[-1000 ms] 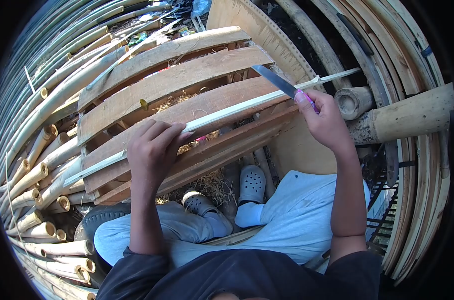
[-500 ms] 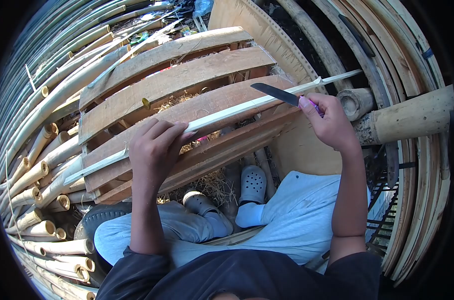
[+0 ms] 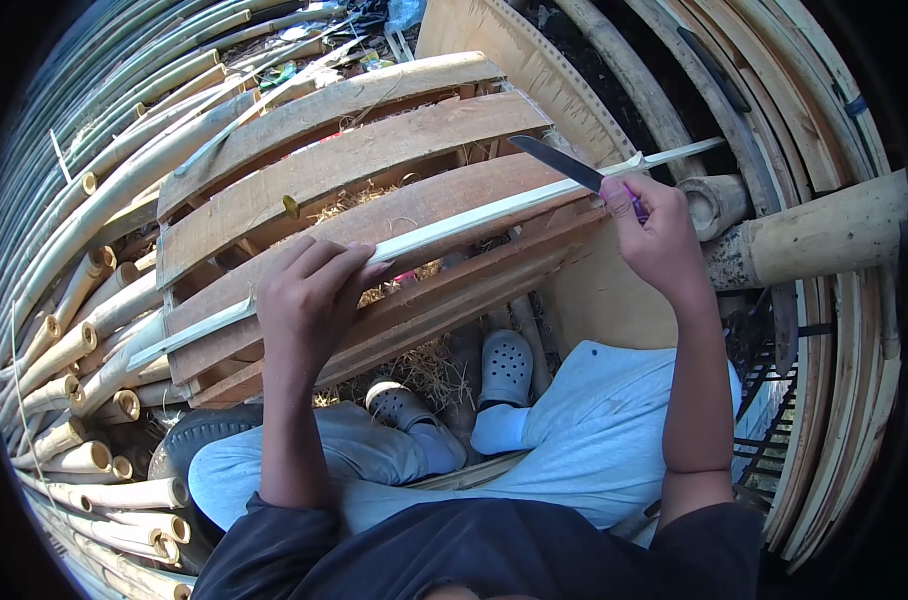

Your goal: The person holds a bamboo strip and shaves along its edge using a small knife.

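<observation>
A long pale bamboo strip lies slantwise across the near side of a slatted wooden crate. My left hand is wrapped round the strip left of its middle, knuckles up. In my right hand is a knife with a purple handle and a dark blade. The blade points up and left, crossing over the strip in this view. Just beyond my right hand, a small raised curl or node shows on the strip, whose far end reaches toward the bamboo on the right.
Cut bamboo poles are piled on the left. A thick bamboo post juts in from the right, before long split lengths. A curved plywood sheet stands behind my knees. Shavings lie around my clogs.
My right hand has shifted slightly, and the knife blade has tilted more steeply, its tip now higher. My left hand and the strip have stayed about where they were.
</observation>
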`<state>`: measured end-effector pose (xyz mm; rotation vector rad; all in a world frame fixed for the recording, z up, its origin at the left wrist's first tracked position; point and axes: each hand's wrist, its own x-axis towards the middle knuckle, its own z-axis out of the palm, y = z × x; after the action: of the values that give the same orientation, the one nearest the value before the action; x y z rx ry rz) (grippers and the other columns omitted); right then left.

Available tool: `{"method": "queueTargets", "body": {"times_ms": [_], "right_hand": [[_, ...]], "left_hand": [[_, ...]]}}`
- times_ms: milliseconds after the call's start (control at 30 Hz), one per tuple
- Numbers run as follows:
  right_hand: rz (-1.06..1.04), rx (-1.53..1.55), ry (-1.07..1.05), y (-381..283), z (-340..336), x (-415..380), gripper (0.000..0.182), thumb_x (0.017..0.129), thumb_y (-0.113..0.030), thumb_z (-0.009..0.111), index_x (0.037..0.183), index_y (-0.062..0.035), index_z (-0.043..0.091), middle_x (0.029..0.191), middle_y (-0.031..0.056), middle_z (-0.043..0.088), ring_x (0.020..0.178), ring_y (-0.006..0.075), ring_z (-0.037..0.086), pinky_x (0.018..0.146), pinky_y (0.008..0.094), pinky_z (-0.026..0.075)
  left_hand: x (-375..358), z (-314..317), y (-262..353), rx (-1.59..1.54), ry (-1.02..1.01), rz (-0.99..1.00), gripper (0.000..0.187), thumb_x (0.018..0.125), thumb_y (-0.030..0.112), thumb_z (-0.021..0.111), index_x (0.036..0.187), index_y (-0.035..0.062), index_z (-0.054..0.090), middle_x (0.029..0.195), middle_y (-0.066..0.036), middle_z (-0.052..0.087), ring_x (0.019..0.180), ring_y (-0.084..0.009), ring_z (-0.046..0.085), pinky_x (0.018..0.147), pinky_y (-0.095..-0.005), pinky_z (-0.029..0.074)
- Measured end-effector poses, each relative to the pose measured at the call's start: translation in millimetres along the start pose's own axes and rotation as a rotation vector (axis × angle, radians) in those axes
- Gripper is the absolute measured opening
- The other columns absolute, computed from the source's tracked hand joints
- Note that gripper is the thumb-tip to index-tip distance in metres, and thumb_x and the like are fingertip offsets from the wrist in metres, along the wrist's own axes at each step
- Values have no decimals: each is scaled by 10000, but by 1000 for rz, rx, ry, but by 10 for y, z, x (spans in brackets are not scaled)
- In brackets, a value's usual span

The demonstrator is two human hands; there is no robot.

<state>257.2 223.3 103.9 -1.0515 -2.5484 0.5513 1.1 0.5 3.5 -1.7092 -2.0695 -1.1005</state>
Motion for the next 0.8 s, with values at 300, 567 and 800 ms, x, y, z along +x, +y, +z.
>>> {"method": "queueTargets", "body": {"times_ms": [300, 567, 800], "right_hand": [[353, -156, 165, 372, 141, 100, 463, 1085, -357, 501, 949, 51, 671, 759, 255, 639, 695, 421, 616, 671, 476, 472], [442, -54, 115, 224, 382, 86, 489, 1100, -376, 443, 1073, 46, 688, 877, 307, 680, 884, 493, 666, 797, 501, 521], [465, -11, 32, 186, 333, 86, 531, 1106, -390, 418, 1041, 51, 706, 843, 297, 686, 846, 453, 691, 760, 493, 521]], "left_hand": [[-9, -9, -13, 21, -14, 15, 176, 808, 234, 833, 918, 110, 775, 785, -22, 696, 720, -210, 641, 622, -359, 484], [-22, -4, -28, 6, -4, 11, 186, 807, 249, 829, 921, 113, 774, 779, -23, 691, 711, -214, 637, 622, -359, 482], [-28, 12, -20, 3, -19, 5, 176, 811, 226, 830, 936, 113, 780, 788, -25, 694, 726, -214, 644, 630, -359, 491]]}}
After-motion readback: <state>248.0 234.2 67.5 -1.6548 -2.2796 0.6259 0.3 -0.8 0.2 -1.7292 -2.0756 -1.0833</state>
